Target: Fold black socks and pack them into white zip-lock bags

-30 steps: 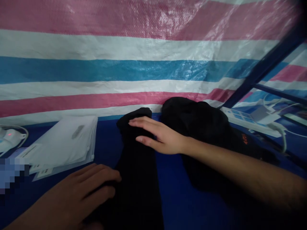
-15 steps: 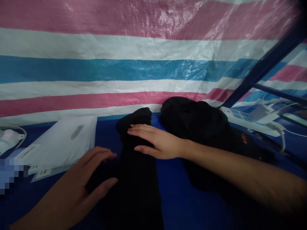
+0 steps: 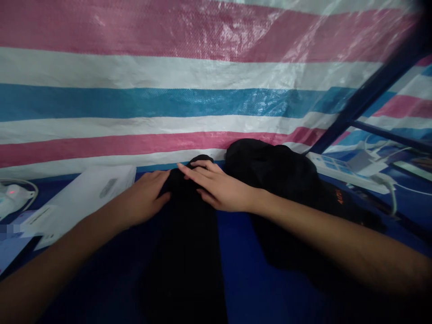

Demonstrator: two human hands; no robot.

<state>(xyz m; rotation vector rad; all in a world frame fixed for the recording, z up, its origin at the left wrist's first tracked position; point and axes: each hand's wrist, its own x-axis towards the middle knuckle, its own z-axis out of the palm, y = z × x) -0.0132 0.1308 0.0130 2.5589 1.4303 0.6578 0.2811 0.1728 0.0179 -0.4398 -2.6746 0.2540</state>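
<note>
A long black garment [image 3: 189,252] lies folded in a strip down the blue surface, its bunched far end close to the striped sheet. My right hand [image 3: 219,186] reaches over that far end from the right, with the index finger stretched out and the other fingers bent onto the cloth. At its left edge, my left hand [image 3: 146,195] has fingers and thumb closed in on the fabric. Dark cloth partly hides the fingertips of both hands. To the right lies a second, crumpled black garment [image 3: 270,166] with orange lettering, under my right forearm.
White flat packets [image 3: 87,193] lie to the left, beside a white device [image 3: 15,198] with a red light and a cable. A power strip [image 3: 344,171] with plugs sits at the right by a dark blue frame bar [image 3: 357,103]. A striped plastic sheet [image 3: 168,103] hangs behind.
My left hand has moved forward and right, from above the surface to the garment's far end. My right hand's fingers have gone from lying flat to bent on the cloth.
</note>
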